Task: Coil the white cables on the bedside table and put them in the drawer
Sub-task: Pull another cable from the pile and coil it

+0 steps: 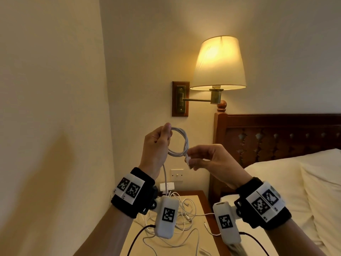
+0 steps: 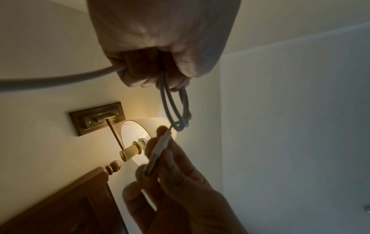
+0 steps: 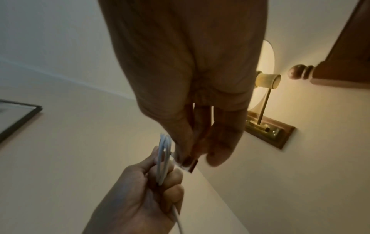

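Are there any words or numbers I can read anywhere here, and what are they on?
No words or numbers can be read.
Left wristband tag: black-and-white square code patterns only; tiny marks at the edge, too small to read.
Right wristband tag: the same, tiny marks unreadable.
The two white camera boxes: code patterns, no letters.
Wall switch and coiled white cable: no print visible.

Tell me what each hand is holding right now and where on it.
The left hand grips the top of the white cable coil; the right hand pinches the same cable's connector at the coil's lower side.
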Demonstrator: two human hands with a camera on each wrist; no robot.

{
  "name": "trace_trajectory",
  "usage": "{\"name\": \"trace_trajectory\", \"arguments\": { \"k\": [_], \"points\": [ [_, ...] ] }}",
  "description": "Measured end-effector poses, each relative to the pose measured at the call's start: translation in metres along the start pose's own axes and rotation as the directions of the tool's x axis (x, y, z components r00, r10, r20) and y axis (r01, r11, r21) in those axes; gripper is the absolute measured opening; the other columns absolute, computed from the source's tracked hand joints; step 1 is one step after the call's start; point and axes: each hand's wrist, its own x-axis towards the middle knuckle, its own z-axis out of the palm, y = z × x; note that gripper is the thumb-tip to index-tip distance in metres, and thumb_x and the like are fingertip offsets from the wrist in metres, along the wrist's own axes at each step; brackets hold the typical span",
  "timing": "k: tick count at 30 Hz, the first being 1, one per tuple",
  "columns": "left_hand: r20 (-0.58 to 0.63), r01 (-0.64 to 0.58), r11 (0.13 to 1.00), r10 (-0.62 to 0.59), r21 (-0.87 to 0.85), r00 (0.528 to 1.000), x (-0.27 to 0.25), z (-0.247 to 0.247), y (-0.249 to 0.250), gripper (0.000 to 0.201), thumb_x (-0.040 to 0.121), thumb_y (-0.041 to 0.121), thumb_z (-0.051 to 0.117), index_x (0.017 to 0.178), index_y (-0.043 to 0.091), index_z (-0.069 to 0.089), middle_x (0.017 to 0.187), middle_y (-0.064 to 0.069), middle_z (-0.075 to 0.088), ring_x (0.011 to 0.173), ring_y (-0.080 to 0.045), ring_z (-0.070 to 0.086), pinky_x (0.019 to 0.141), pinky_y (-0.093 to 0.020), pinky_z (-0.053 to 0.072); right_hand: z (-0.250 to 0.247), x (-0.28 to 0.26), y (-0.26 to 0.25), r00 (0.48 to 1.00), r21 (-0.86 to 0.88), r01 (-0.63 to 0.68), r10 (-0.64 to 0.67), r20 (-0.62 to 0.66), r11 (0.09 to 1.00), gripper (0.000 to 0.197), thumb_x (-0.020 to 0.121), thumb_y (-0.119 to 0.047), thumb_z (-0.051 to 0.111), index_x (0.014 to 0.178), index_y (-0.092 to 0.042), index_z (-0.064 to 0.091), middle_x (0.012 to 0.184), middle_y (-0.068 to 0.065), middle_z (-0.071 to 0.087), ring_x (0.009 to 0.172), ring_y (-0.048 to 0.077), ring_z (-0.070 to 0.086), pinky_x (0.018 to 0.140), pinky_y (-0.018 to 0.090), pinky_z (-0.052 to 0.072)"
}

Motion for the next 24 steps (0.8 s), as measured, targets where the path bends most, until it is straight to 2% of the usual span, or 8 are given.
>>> {"name": "trace_trajectory", "arguments": {
  "k": [4, 7, 10, 12, 14, 19, 21, 24],
  "points": [
    [-0.038, -0.020, 1.000, 0.021, 0.014, 0.999, 0.004, -0.009, -0.003, 0.037, 0.099, 0.035, 0.047, 0.068, 0.019, 0.058, 0.053, 0.012, 0.040, 0.051, -0.005, 0.035, 0.056, -0.023, 0.030, -0.004, -0.005, 0.003, 0.998, -0.210, -0.012, 0.000, -0.061, 0.978, 0.019, 0.088, -0.009, 0.067, 0.099, -0.024, 0.070, 0.087, -0.002, 0.071, 0.079, 0.010, 0.065, 0.075, 0.023, 0.052],
    [-0.033, -0.021, 0.999, 0.022, 0.028, 0.999, 0.000, -0.006, -0.008, 0.036, 0.099, 0.035, 0.048, 0.071, 0.017, 0.060, 0.052, 0.013, 0.041, 0.051, -0.004, 0.037, 0.056, -0.020, 0.031, -0.010, -0.009, -0.003, 0.997, -0.222, -0.053, 0.063, 0.038, 0.974, 0.024, 0.088, -0.009, 0.066, 0.103, -0.028, 0.066, 0.087, -0.004, 0.068, 0.080, 0.007, 0.064, 0.076, 0.022, 0.049],
    [-0.016, 0.009, 0.999, -0.009, 0.046, 1.000, -0.006, 0.003, -0.011, 0.036, 0.098, 0.038, 0.047, 0.073, 0.015, 0.059, 0.056, 0.008, 0.040, 0.055, -0.007, 0.035, 0.058, -0.023, 0.031, -0.008, -0.005, -0.007, 0.983, -0.065, -0.082, 0.091, 0.160, 0.995, 0.027, 0.086, -0.022, 0.062, 0.111, -0.027, 0.067, 0.090, 0.003, 0.065, 0.087, 0.014, 0.061, 0.080, 0.023, 0.047],
    [-0.002, 0.014, 0.999, -0.014, 0.044, 1.000, -0.008, 0.006, -0.013, 0.036, 0.098, 0.038, 0.047, 0.073, 0.016, 0.059, 0.056, 0.008, 0.040, 0.054, -0.005, 0.035, 0.058, -0.022, 0.032, 0.002, 0.000, -0.006, 0.989, 0.185, -0.120, 0.100, 0.112, 0.975, 0.030, 0.087, -0.037, 0.056, 0.101, -0.015, 0.071, 0.094, 0.006, 0.068, 0.094, 0.018, 0.061, 0.089, 0.029, 0.047],
    [0.023, -0.008, 0.998, 0.007, 0.055, 1.000, -0.011, 0.010, -0.015, 0.037, 0.098, 0.040, 0.046, 0.074, 0.014, 0.059, 0.055, 0.008, 0.040, 0.051, -0.003, 0.035, 0.057, -0.021, 0.032, 0.013, 0.004, -0.004, 0.987, 0.472, -0.152, 0.161, 0.021, 0.868, 0.044, 0.093, -0.046, 0.053, 0.087, -0.005, 0.069, 0.085, 0.008, 0.069, 0.091, 0.022, 0.063, 0.093, 0.035, 0.048],
    [0.023, -0.047, 0.998, 0.046, 0.035, 0.999, -0.012, 0.010, -0.019, 0.042, 0.098, 0.040, 0.046, 0.076, 0.006, 0.060, 0.055, 0.006, 0.038, 0.052, -0.005, 0.034, 0.055, -0.022, 0.031, 0.029, 0.004, -0.002, 0.993, 0.837, -0.109, 0.093, 0.070, 0.536, 0.037, 0.094, -0.026, 0.046, 0.080, -0.006, 0.074, 0.085, 0.010, 0.065, 0.077, 0.018, 0.062, 0.077, 0.028, 0.054],
    [0.027, -0.053, 0.998, 0.052, 0.036, 0.998, -0.012, 0.008, -0.021, 0.047, 0.097, 0.042, 0.047, 0.086, -0.002, 0.061, 0.060, -0.002, 0.039, 0.058, -0.011, 0.037, 0.058, -0.026, 0.033, 0.031, 0.003, -0.002, 0.994, 0.872, -0.108, 0.054, 0.094, 0.478, 0.039, 0.098, -0.021, 0.040, 0.088, -0.004, 0.073, 0.091, 0.012, 0.065, 0.077, 0.018, 0.061, 0.074, 0.027, 0.054],
    [0.058, -0.058, 0.998, 0.058, 0.003, 0.997, -0.010, 0.006, -0.024, 0.045, 0.097, 0.042, 0.047, 0.082, 0.003, 0.062, 0.065, -0.007, 0.044, 0.063, -0.016, 0.042, 0.062, -0.027, 0.038, 0.034, 0.003, -0.006, 0.997, 0.886, -0.081, 0.034, 0.073, 0.456, 0.039, 0.098, -0.019, 0.037, 0.089, -0.005, 0.072, 0.087, 0.012, 0.064, 0.077, 0.020, 0.061, 0.073, 0.027, 0.055]
  ]
}}
